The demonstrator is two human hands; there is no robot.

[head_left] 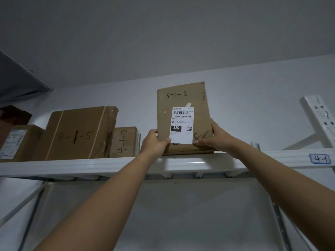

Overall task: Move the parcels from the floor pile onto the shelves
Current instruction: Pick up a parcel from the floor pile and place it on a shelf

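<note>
Four boxes [78, 134] already sit left of the parcel [183, 120] on the top shelf [90, 167], both hands' fingers [167, 141] clasping its lower edges; the floor pile is unseen.

The flat brown cardboard parcel [183, 98] that I hold upright on the shelf has "3-1-2" handwritten in black marker near its top. Its white printed shipping label [182, 125] carries a barcode, the code "220-220-C40", a black block reading "220" and a small QR code; the finer print is too small for me to read. The large brown taped cardboard box [78, 133] to the left is marked "4-1-5" by hand. The small brown box [125, 142] beside it reads, I think, "4-1-2", written sideways. On the white metal shelf beam [90, 166], a blue-outlined tag [320, 158] says "4-1".
</note>
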